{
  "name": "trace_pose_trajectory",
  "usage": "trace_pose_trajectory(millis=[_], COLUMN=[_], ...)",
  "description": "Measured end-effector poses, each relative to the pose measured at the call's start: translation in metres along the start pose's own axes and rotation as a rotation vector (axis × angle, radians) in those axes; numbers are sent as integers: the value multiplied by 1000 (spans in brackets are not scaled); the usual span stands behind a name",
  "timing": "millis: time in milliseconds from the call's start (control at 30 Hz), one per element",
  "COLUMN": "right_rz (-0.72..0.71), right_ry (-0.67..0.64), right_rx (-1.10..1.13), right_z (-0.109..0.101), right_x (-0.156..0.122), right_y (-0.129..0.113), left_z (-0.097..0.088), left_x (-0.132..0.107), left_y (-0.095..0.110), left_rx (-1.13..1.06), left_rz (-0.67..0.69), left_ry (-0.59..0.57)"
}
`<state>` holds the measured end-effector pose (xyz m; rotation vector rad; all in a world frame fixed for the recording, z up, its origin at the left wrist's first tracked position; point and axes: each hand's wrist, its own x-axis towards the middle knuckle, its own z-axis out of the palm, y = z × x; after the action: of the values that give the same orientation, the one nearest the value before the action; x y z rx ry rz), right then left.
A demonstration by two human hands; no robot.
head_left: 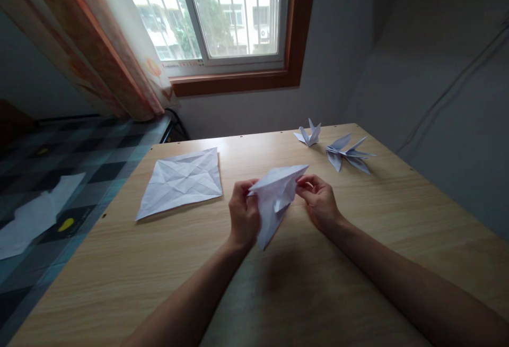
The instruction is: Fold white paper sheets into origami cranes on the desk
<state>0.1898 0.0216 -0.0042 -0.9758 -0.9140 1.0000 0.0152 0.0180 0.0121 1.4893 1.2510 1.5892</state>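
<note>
A partly folded sheet of white paper (274, 193) is held above the table, its layers spread and one point hanging downward. My left hand (244, 211) is closed on its left edge, thumb toward me. At the right edge, the fingers of my right hand (319, 198) pinch the paper near a flap. To the left, a creased square sheet of paper (185, 180) lies unfolded on the table. Toward the back right stand a folded paper crane (309, 135) and a larger folded paper shape with several pointed petals (345, 153).
The wooden table (350, 294) ends at a wall below a barred window (238, 12). On the left is a bed with a checked cover (24, 294), where white paper sheets (35, 214) lie. An orange-patterned curtain (91, 34) hangs beside the window.
</note>
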Motion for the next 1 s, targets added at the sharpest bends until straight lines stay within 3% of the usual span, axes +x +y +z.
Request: trace_pose_trajectory(millis=[100, 233, 333, 533, 600, 700, 833, 933, 1000], right_rz=[14, -71, -160, -349, -388, -485, -503, -354, -265], right_ry=[48, 29, -93, -505, -545, -471, -477, -425, -350], right_rx=[-12, -211, -361, -756, -870, -995, -814, -539, -440], right_z=[-5, -16, -24, -34, -38, -44, -47, -45, -43], right_x=[5, 15, 20, 21, 22, 27, 34, 33, 30], right_y=[3, 6, 2, -10, -13, -18, -24, -22, -19], left_z=[0, -2, -7, -19, -21, -24, -28, -29, -28], left_x=[5, 10, 15, 29, 32, 35, 41, 46, 47], left_y=[-3, -8, -11, -17, -20, -23, -25, -26, -24], left_rx=[-39, -20, 89, 362, 386, 400, 311, 248, 234], left_rz=[-70, -114, -106, 43, 42, 4, -191, -346, -357], left_ry=[65, 124, 108, -61, -71, -51, -15, -33, -58])
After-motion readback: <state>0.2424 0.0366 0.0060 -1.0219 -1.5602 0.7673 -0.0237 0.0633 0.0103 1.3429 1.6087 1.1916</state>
